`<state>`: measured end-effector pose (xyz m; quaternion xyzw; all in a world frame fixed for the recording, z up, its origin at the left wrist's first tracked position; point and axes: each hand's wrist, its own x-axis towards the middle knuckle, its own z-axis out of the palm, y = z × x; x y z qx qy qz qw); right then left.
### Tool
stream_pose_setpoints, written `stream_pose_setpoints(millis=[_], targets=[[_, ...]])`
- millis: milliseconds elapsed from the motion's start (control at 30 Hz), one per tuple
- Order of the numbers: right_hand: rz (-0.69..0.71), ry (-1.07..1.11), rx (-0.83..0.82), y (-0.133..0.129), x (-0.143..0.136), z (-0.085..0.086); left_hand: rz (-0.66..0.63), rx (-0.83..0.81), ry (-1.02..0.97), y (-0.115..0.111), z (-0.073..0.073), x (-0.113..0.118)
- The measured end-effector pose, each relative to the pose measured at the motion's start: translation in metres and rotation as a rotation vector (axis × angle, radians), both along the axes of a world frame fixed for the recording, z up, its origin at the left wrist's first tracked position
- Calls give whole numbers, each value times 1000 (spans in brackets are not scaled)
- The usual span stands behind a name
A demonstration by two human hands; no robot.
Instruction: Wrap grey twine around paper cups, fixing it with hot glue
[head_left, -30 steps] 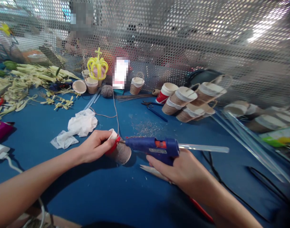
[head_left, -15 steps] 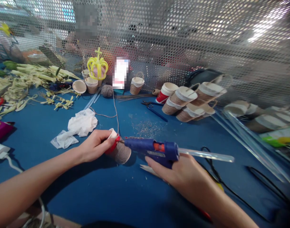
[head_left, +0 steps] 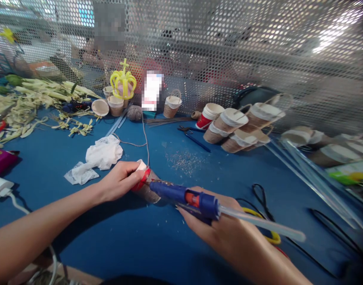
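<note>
My left hand (head_left: 122, 180) is closed on a paper cup (head_left: 150, 192) that lies tilted over the table. Grey-brown yarn wraps the cup's body, while a red band still shows near its white rim. In my right hand (head_left: 211, 221) is a blue glue gun (head_left: 181, 196), a long clear glue stick (head_left: 264, 225) jutting from its back. The gun's nozzle meets the cup at the border of the red band and the yarn. From the cup a strand runs up to a grey yarn ball (head_left: 134, 113).
Crumpled white tissue (head_left: 102, 152) lies left of the cup. Blue-handled pliers (head_left: 196, 140) and yarn-wrapped cups (head_left: 235, 118) stand behind to the right. Corn husks (head_left: 50, 91) cover the far left. A black cable (head_left: 264, 206) and yellow-handled scissors (head_left: 272, 235) lie by my right wrist.
The glue gun has swung so its back end sits lower and nearer to me, its nozzle slightly left and down along the red band. My left hand keeps the cup nearly still.
</note>
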<state>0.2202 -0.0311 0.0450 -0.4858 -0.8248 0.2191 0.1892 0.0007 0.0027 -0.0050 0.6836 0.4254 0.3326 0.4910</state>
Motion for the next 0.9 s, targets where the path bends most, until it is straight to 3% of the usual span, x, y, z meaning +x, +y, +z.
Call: stream_pose_setpoints(millis=[267,500,900], targets=[[60,-39,-6,-6,-4,-5,57,-198,-133,-2,4,6],[66,-30,-54,-8,-5,-10,69,-201,-122,-2,6,6],[-78,33,-59,11,-5,5,85,-141,-31,0,-2,1]])
